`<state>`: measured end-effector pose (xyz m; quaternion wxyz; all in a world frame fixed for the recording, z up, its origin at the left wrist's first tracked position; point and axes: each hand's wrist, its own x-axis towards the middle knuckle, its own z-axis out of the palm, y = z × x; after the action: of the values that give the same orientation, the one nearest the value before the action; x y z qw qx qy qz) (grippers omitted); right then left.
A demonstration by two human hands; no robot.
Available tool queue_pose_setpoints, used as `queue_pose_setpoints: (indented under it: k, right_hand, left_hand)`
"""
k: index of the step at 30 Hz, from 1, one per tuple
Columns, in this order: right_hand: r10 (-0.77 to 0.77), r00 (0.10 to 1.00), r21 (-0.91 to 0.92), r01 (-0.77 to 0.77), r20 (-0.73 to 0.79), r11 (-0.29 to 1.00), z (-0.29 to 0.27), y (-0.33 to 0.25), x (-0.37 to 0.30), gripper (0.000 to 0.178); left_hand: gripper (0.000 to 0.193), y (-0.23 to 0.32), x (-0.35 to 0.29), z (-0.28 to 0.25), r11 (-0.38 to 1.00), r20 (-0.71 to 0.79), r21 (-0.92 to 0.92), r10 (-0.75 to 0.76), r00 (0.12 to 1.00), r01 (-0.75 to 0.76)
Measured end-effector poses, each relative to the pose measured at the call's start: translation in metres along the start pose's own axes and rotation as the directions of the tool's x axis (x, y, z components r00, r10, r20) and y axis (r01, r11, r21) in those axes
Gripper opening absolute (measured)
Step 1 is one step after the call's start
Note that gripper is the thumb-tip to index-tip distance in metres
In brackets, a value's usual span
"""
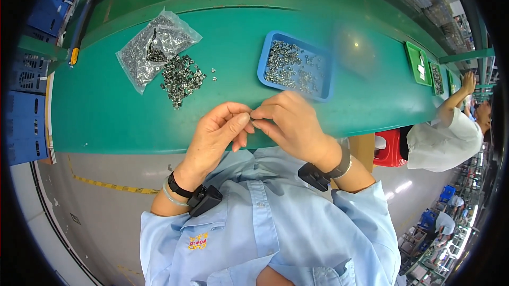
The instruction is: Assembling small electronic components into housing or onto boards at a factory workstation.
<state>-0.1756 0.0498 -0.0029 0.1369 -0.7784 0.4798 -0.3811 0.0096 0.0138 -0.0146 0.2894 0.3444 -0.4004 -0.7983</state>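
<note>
One bare left hand (214,133), one bare right hand (294,124), fingertips nearly closed around one tiny greyish piece (251,119), kind unclear; beyond the fingers, leftward, heaped shiny dark metallic parts (181,80), rightward, a rectangular blue plastic tray (325,76).

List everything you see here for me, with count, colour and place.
Workbench: one, green, across the middle
Plastic bag: one, clear, bench left, holding small metal parts
Loose metal parts: many, silver and dark, by the bag
Shallow tray: one, blue, bench centre-right, holding metal parts
Green trays: at least two, far right
Crates: several, blue, left edge
Stool: one, red, right
Co-workers: several, nearest in white, right
Floor tape: yellow and black, lower left
Small piece: one, greyish, mostly hidden between both hands' fingertips
Wrist devices: two, black, one per wrist
Shirt: one, light blue, lower centre
Left hand: one, centre
Right hand: one, centre
</note>
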Motion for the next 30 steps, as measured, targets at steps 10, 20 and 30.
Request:
queue_pose_setpoints:
  k: [10, 20, 30]
  right_hand:
    - [0.020, 0.998, -0.008, -0.020, -0.063, 1.000, -0.010, 0.000, 0.005, 0.025]
    - [-0.058, 0.994, 0.001, 0.058, -0.098, 0.998, -0.011, 0.005, 0.005, 0.023]
    - [0.047, 0.989, 0.117, -0.031, -0.142, 0.993, -0.006, 0.005, 0.004, 0.021]
  left_hand:
    - [0.016, 0.003, 0.004, 0.008, 0.981, 0.072, -0.191, -0.027, 0.997, 0.041]
    - [0.017, 0.004, 0.007, 0.011, 0.968, 0.119, -0.233, -0.070, 0.990, 0.096]
    - [0.016, 0.006, 0.008, 0.015, 0.985, 0.025, -0.172, 0.005, 1.000, -0.001]
